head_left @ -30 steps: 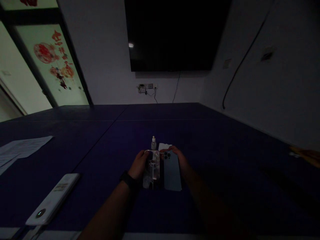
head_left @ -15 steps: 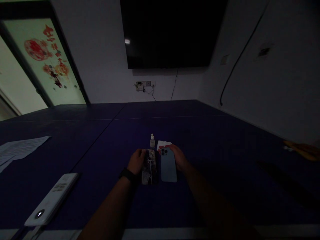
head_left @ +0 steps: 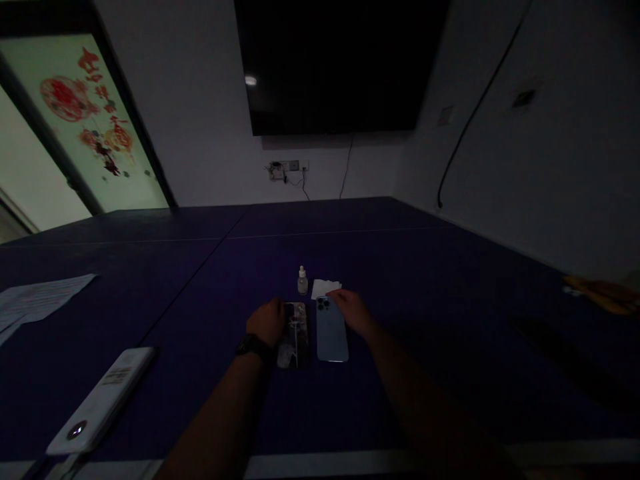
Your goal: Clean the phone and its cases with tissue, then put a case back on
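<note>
In the head view, a light blue phone lies back side up on the dark blue table, its camera block at the top left. The fingers of my right hand grip its upper edge. Just to the left is a phone case with a dark, marbled pattern. My left hand, with a dark watch on the wrist, is curled at the case's upper left edge; its fingertips are partly hidden. A small dropper bottle stands behind the case. Beside it, a white tissue lies behind the phone.
A white power bank with a cable sits at the near left. Printed papers lie farther left. On the right are a long dark object and an orange-yellow item. A large screen hangs on the far wall.
My right fingers have drawn in toward the phone's upper edge. My left hand has curled more at the case's side. The whole view has shifted slightly.
</note>
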Demonstrator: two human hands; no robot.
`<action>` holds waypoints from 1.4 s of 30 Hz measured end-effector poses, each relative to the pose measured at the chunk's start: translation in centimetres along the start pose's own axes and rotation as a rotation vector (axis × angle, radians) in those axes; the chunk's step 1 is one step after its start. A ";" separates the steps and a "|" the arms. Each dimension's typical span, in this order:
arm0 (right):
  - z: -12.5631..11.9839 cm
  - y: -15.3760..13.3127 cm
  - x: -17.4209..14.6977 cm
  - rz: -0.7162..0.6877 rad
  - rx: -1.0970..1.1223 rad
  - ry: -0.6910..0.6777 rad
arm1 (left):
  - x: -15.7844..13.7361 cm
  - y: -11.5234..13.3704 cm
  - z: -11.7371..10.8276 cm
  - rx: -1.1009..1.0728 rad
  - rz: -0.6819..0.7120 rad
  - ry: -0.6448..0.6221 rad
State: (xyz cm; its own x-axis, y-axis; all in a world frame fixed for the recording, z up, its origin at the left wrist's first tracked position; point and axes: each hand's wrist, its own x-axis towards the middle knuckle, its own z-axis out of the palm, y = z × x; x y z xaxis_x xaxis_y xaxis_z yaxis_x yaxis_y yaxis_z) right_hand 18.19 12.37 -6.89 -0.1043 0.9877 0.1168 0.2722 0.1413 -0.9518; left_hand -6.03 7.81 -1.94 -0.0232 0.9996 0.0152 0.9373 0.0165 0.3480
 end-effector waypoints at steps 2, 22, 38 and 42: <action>-0.4 -0.1 0.0 -0.051 -0.118 -0.023 | 0.2 -0.1 0.0 0.033 0.008 -0.012; 0.0 -0.5 0.1 -0.260 -0.704 -0.104 | 0.4 -0.4 0.1 0.059 0.030 -0.025; 2.0 -4.1 -3.4 -0.012 -0.841 0.136 | 0.4 -0.3 0.1 0.027 0.009 0.001; 4.3 -5.1 -5.0 0.049 -0.848 0.134 | 0.3 -0.2 0.1 0.015 -0.002 0.011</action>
State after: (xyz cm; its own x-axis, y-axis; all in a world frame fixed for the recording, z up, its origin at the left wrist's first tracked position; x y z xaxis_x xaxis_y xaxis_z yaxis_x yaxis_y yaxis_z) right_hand 13.22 6.45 -3.87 0.0255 0.9861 0.1639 0.9017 0.0481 -0.4297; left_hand -6.17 8.12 -2.07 -0.0290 0.9993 0.0246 0.9425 0.0191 0.3337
